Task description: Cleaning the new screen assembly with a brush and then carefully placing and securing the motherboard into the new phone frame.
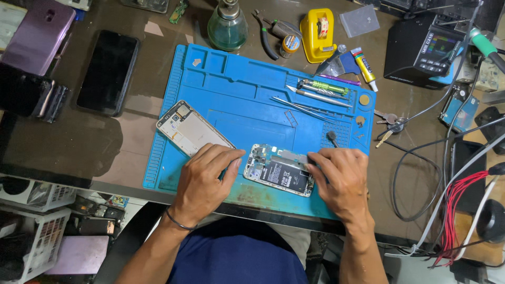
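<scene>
Two hands flank an opened phone (pixel 279 176) on the blue mat (pixel 236 84). Left hand (pixel 202 181) steadies its edge, fingers loosely curled. Right hand (pixel 339 179) pinches at its top corner; a tool cannot be made out.

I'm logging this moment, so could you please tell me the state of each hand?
Left hand: fingers curled, steadying the opened phone.
Right hand: pinched at the phone's upper edge; any held tool cannot be told.

Matt blue rubbery mat (pixel 236 94) (glossy black phone (pixel 108 72) beside).
</scene>
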